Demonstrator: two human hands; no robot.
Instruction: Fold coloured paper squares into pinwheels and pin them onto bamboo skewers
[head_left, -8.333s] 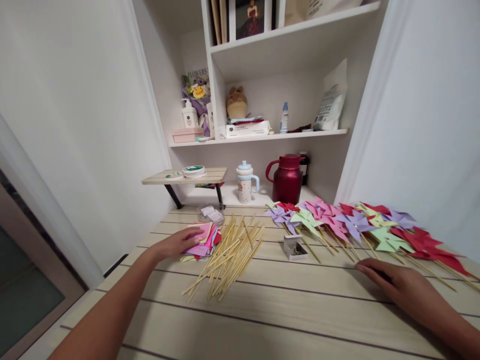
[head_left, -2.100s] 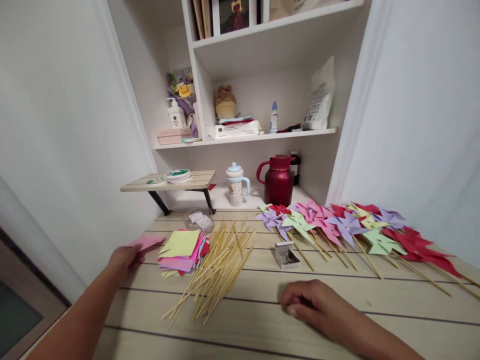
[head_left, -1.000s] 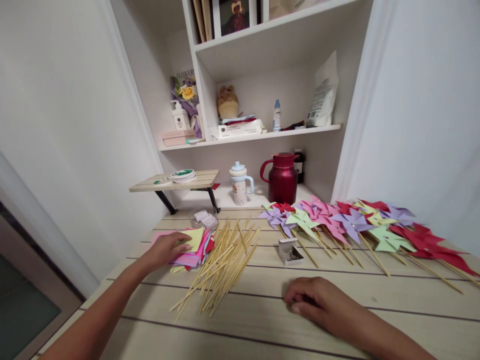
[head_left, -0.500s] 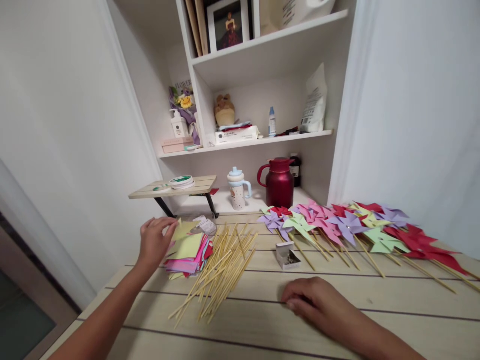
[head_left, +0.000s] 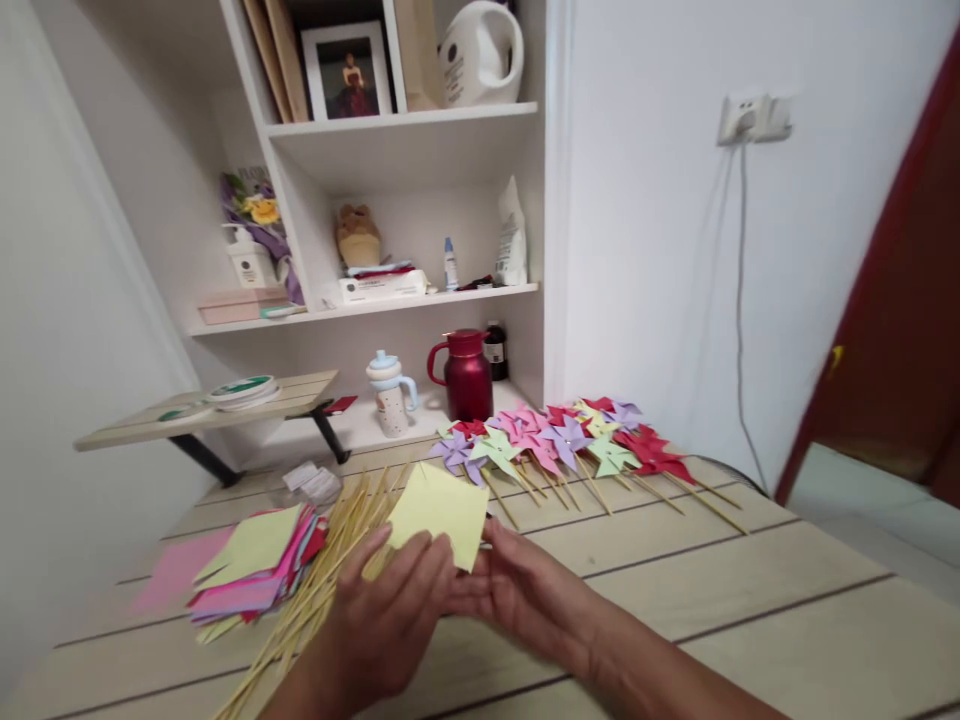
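Both hands met over the middle of the wooden surface, sharing one yellow paper square. The left hand had its fingers curled up against the near side of the square, and the right hand pinched the lower right edge, so the sheet stood lifted and tilted above the planks, clear of them. Just left of the hands lay a loose heap of bamboo sticks, and beyond it a fanned stack of coloured paper with a yellow sheet on top and a pink sheet slid out to the side. Farther back a row of finished pinwheels rested on their sticks, well apart from the hands. Behind them stood a red jug and a small cup with a handle at the foot of the white shelves.
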